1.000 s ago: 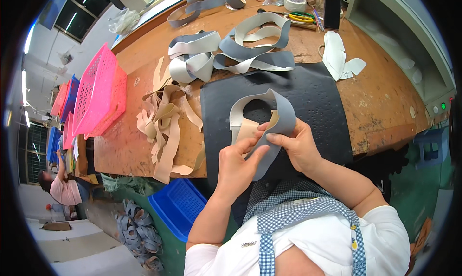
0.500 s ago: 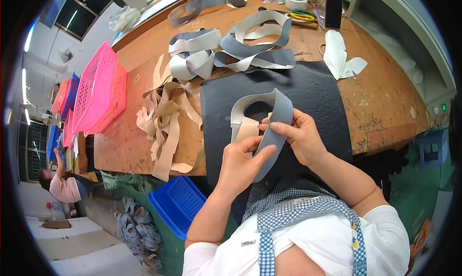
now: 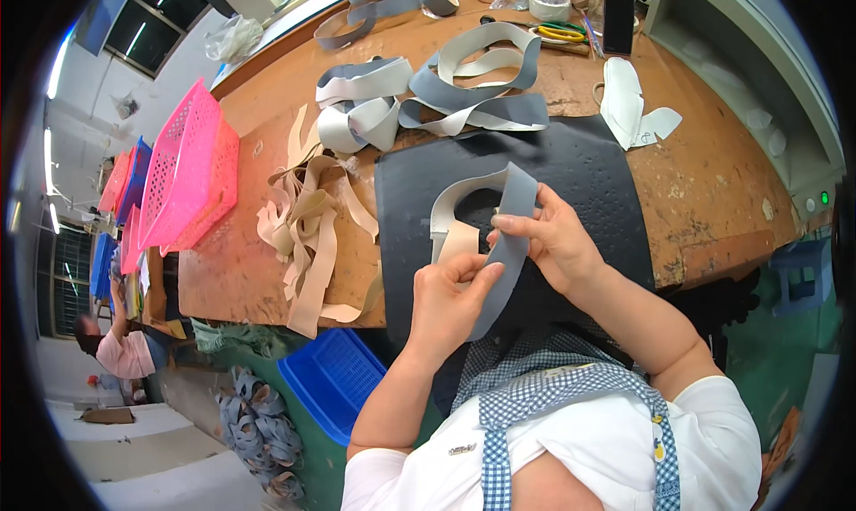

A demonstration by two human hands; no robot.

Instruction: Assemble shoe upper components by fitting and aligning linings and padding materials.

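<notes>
A grey-blue strip (image 3: 519, 194) with a pale inner side curves into a loop above the black mat (image 3: 588, 177). My left hand (image 3: 448, 301) pinches its lower part, thumb on the grey face. Higher up, my right hand (image 3: 557, 239) grips the same strip by its edge, thumb across the front and the other fingers behind. Inside the loop a beige strip (image 3: 462, 243) lies against the pale side, next to my left fingers. The strip's lower end hangs past my left thumb. My fingertips behind the strip are partly hidden.
Left of the mat lies a heap of beige strips (image 3: 312, 217). Grey and white looped strips (image 3: 477, 83) lie beyond it. Pink basket (image 3: 192, 172) at the left; scissors (image 3: 563, 33), phone (image 3: 618, 20) and white pattern pieces (image 3: 624, 105) at the back right. A blue basket (image 3: 330, 382) stands below the table edge.
My right thumb has shifted slightly left across the strip, and my left thumb has drawn in closer to its fingers. The loop keeps nearly the same place.
</notes>
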